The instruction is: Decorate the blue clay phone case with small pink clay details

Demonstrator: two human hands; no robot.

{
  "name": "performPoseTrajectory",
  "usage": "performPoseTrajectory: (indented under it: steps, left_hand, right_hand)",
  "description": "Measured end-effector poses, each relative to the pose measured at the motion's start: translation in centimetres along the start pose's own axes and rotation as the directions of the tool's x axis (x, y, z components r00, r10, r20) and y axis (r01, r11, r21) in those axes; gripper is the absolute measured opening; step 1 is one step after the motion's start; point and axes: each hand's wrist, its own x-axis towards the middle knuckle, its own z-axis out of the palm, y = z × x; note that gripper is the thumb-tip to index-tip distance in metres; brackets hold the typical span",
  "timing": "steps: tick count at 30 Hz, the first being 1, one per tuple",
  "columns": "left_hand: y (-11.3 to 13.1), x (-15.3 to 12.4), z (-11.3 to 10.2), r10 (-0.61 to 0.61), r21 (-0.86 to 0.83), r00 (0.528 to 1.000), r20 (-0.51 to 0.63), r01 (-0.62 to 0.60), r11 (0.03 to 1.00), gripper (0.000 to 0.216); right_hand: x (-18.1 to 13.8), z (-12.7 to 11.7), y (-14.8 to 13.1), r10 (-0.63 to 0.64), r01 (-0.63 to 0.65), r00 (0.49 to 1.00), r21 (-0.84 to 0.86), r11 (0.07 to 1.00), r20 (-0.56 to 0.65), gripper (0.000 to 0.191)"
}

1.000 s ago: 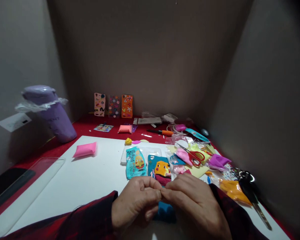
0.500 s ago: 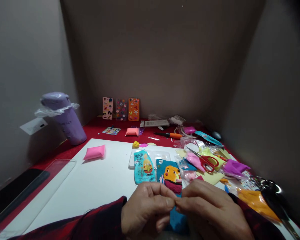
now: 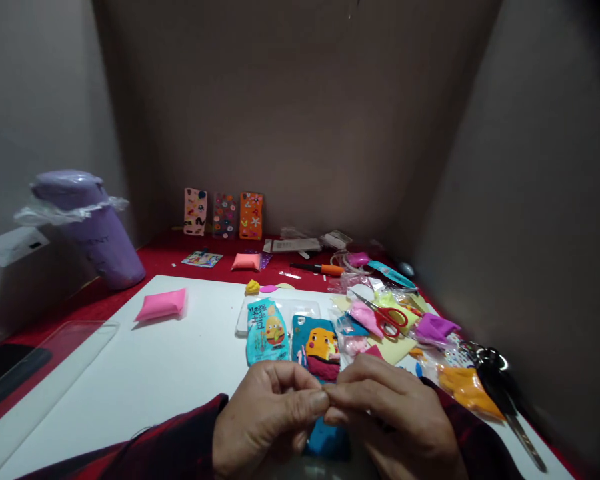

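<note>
My left hand and my right hand meet fingertip to fingertip at the bottom centre. Both are closed in a pinch; whatever lies between the fingers is too small or hidden to make out. Beneath and behind them is a teal clay-covered phone case, decorated with an orange-yellow face and a dark red lower part. The hands cover its middle, and teal shows again below the fingers. Left of the case lies a turquoise packet with a cartoon figure, resting partly over a clear case.
Red-handled scissors lie on clay bags and scraps at right, near keys. A pink clay pack lies on the white board. A purple bottle stands far left. Three decorated cases, including an orange one, lean at the back.
The whole scene, hands included, has shifted left in view as the head turned slightly right. Both hands keep the same fingertip-to-fingertip pinch over the case.
</note>
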Motion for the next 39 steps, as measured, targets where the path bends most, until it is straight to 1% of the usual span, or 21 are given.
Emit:
performPoseTrajectory:
  steps: [1, 5, 8, 10, 14, 17, 19, 22, 26, 31, 36, 39]
  left_hand:
    - [0.1, 0.0, 0.1, -0.001, -0.006, 1.0, -0.017, 0.0, 1.0, 0.029]
    - [0.4, 0.0, 0.1, 0.0, -0.047, 0.999, -0.054, -0.003, 0.999, 0.025]
    - [0.4, 0.0, 0.0, 0.008, -0.051, 0.999, -0.052, -0.01, 0.999, 0.023]
    - [0.4, 0.0, 0.0, 0.016, -0.044, 0.999, -0.051, -0.018, 0.999, 0.024]
    - [0.1, -0.1, 0.1, 0.027, -0.008, 0.997, -0.066, -0.028, 1.0, 0.026]
    - [-0.1, 0.1, -0.1, 0.041, 0.056, 0.995, -0.092, -0.036, 0.998, 0.028]
    - [-0.2, 0.2, -0.2, 0.053, 0.107, 0.992, -0.113, -0.04, 0.993, 0.03]
    - [-0.3, 0.1, -0.4, 0.058, 0.136, 0.99, -0.128, -0.04, 0.99, 0.03]
    - [-0.6, -0.1, -0.5, 0.032, 0.133, 0.996, -0.084, -0.021, 0.991, 0.03]
    - [-0.9, -0.1, -0.3, 0.032, 0.135, 0.994, -0.108, -0.017, 0.991, 0.031]
    - [-0.9, -0.2, -0.2, 0.042, 0.145, 0.991, -0.128, -0.023, 0.989, 0.026]
    - [-0.8, 0.0, -0.2, 0.033, 0.073, 0.989, -0.141, -0.023, 0.997, 0.02]
  right_hand:
    - [0.1, -0.1, 0.0, -0.001, 0.001, 1.0, -0.011, 1.0, -0.002, 0.007]
    - [0.1, -0.1, 0.1, 0.032, -0.033, 0.999, -0.055, 0.998, -0.029, 0.014]
    - [0.1, 0.0, -0.2, 0.049, -0.054, 0.998, -0.101, 0.993, -0.048, 0.013]
    - [0.2, -0.1, -0.5, 0.036, -0.043, 0.998, -0.134, 0.99, -0.056, 0.013]
    - [0.4, -0.1, -0.7, 0.002, -0.012, 0.998, -0.176, 0.984, -0.056, 0.011]
    - [0.3, 0.1, -0.6, 0.0, -0.005, 0.999, -0.156, 0.988, -0.038, 0.012]
    - [0.1, 0.2, -0.5, -0.001, -0.006, 0.999, -0.145, 0.989, -0.049, 0.013]
    - [0.0, 0.4, -0.4, -0.008, 0.005, 1.0, -0.124, 0.992, -0.028, 0.014]
    - [-0.1, 0.4, -0.4, -0.006, 0.004, 1.0, -0.157, 0.988, -0.017, 0.016]
    - [-0.5, 0.5, -0.4, 0.002, -0.002, 1.0, -0.21, 0.978, -0.001, 0.017]
    - [-0.6, 0.7, -0.3, 0.029, -0.035, 0.999, -0.27, 0.962, -0.028, 0.015]
    - [-0.5, 0.7, -0.3, 0.057, -0.071, 0.997, -0.26, 0.963, -0.059, 0.012]
